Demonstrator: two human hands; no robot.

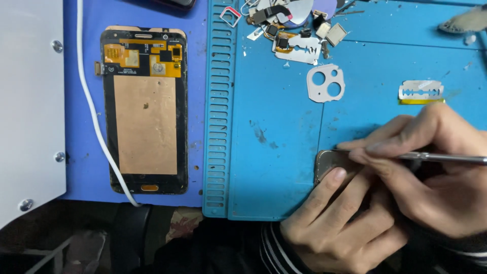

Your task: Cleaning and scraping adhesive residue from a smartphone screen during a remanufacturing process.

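Work surface: a blue silicone repair mat (274, 167) with a ribbed column of slots along its left side fills the right and middle of the view; a flat blue pad lies left of it, and a white metal panel with screws (28, 101) sits at the far left.

Screen assembly: a black-framed phone display lying face down, copper-coloured back plate and yellow flex circuits showing (144, 109), rests on the blue pad well apart from the hands, with a white cable (94, 106) curving along its left edge.

Left hand: the person's left hand (335, 223), striped cuff at the wrist, is at the near right, fingers pressed down on a small dark, round-cornered phone part (329, 161), pinning it flat to the mat; most of the part is hidden under the hands.

Right hand: the right hand (436, 167) grasps a thin silver metal tool (446, 158) pen-fashion, its shaft running leftward with the tip at the part's far edge.

Step in hand: judging by the grip, fine prying or scraping along that edge.

Next move: would call for a steady hold-down and light, shallow pressure at the tip, so it does not slip toward the pinning fingers.

Small items: a white camera-lens bezel with two round holes (326, 82) lies far of the hands; a razor blade on a yellow strip (421, 91) is to its right; a heap of tiny brackets, flex pieces and shields (291, 28) sits at the far edge.
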